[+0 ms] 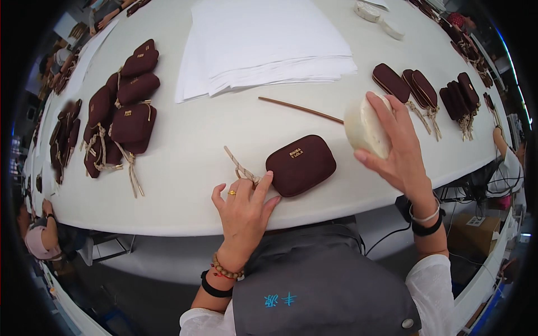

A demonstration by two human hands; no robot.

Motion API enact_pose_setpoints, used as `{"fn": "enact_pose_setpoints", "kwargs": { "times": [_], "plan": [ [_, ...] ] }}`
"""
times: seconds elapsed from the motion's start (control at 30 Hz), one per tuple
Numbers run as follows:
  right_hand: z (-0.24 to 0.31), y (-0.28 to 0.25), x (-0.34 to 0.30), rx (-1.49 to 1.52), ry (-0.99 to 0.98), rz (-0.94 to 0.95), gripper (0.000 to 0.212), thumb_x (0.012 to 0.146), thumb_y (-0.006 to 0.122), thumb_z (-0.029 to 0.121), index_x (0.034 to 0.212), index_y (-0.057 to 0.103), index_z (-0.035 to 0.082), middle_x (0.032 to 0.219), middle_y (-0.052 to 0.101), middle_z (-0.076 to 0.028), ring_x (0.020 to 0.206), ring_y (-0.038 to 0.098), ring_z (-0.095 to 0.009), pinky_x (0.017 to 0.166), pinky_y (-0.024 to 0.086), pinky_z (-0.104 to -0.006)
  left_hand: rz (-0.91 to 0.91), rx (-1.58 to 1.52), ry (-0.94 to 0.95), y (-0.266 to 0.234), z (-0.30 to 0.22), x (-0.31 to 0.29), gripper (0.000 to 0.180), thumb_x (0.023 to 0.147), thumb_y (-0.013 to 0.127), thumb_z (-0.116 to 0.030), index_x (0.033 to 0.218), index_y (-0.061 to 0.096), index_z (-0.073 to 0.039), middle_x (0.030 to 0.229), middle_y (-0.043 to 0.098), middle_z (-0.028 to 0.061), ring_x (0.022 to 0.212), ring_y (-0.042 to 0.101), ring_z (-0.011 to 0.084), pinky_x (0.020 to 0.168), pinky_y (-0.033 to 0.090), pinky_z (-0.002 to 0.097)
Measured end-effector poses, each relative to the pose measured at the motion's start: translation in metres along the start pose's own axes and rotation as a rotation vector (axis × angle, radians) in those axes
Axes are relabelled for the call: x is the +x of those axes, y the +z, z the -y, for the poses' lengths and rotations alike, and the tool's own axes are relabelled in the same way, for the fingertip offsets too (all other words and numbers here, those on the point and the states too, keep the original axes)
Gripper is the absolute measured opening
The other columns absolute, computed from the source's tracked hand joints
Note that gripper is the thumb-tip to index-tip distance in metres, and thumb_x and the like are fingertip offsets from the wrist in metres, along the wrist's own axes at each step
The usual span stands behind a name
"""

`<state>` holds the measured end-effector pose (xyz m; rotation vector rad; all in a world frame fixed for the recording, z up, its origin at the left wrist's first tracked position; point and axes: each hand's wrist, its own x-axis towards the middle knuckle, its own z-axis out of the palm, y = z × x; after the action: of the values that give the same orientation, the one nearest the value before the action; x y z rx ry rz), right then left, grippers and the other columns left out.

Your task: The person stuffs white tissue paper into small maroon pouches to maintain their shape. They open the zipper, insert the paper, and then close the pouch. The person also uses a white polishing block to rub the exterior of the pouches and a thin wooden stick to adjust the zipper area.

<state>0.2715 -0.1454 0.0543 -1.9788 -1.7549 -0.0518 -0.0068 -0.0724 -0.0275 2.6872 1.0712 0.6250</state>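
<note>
1. One maroon pouch [307,172] lies on the table [168,210], near its front edge; it looks light, soft and slightly padded, so I'd pinch its rounded sides.
2. Two hands, apart: the left hand [242,211], fingers spread, touches the pouch's left end beside a limp-looking cord [241,169]; the right hand [401,150] grips a white disc [357,124].
3. Behind the pouch, a thin stick [300,108] partly hides behind the disc; farther off lies paper [263,47].
4. Other pouches flank both sides, well clear; the disc crowds closest.
</note>
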Motion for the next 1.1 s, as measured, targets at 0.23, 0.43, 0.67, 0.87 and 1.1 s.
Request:
{"fn": "enact_pose_setpoints", "kwargs": {
  "times": [0.23, 0.43, 0.67, 0.87, 1.1],
  "plan": [
    [0.07, 0.067, -0.049, -0.065, -0.319, 0.181, 0.085, 0.057, 0.084, 0.038, 0.135, 0.052, 0.026, 0.127, 0.041, -0.02, 0.112, 0.044, -0.033, 0.087, 0.035, -0.0464, -0.056, -0.068, 0.011, 0.008, -0.005, -0.007, 0.041, 0.08, 0.071, -0.013, 0.12, 0.063, -0.016, 0.08, 0.05, -0.0003, 0.08, 0.054, 0.016, 0.089, 0.033, 0.0437],
    [0.076, 0.016, -0.018, -0.013, -0.272, 0.001, 0.082, 0.055, 0.085, 0.036, 0.13, 0.055, 0.019, 0.134, 0.037, -0.026, 0.116, 0.043, -0.04, 0.093, 0.034, -0.0516, 0.008, -0.117, -0.007, 0.005, 0.008, -0.015, 0.046, 0.079, 0.07, -0.006, 0.122, 0.063, -0.017, 0.08, 0.048, 0.0009, 0.073, 0.049, 0.0175, 0.081, 0.034, 0.0388],
    [0.035, 0.039, -0.039, -0.116, -0.192, 0.214, 0.087, 0.057, 0.085, 0.039, 0.133, 0.051, 0.014, 0.133, 0.038, -0.026, 0.117, 0.042, -0.041, 0.097, 0.034, -0.0524, 0.002, -0.199, 0.108, -0.002, -0.007, 0.005, 0.063, 0.069, 0.08, -0.034, 0.127, 0.058, -0.021, 0.147, 0.036, 0.0166, 0.139, 0.028, 0.0381, 0.11, 0.019, 0.0582],
    [0.036, 0.015, -0.005, 0.027, -0.22, -0.165, 0.091, 0.063, 0.082, 0.041, 0.139, 0.044, 0.012, 0.136, 0.037, -0.028, 0.115, 0.044, -0.043, 0.096, 0.036, -0.049, 0.151, -0.182, 0.071, 0.011, -0.011, 0.014, 0.063, 0.068, 0.081, -0.035, 0.122, 0.055, -0.016, 0.149, 0.032, 0.018, 0.136, 0.034, 0.0374, 0.105, 0.023, 0.0639],
    [0.006, 0.019, -0.006, -0.121, -0.136, 0.213, 0.081, 0.073, 0.075, 0.046, 0.14, 0.042, 0.014, 0.131, 0.041, -0.027, 0.112, 0.049, -0.04, 0.096, 0.038, -0.0465, 0.145, -0.178, 0.032, 0.016, -0.016, 0.025, 0.065, 0.067, 0.083, -0.031, 0.12, 0.051, -0.012, 0.14, 0.042, 0.0168, 0.124, 0.046, 0.033, 0.104, 0.029, 0.0571]
  ]
}}
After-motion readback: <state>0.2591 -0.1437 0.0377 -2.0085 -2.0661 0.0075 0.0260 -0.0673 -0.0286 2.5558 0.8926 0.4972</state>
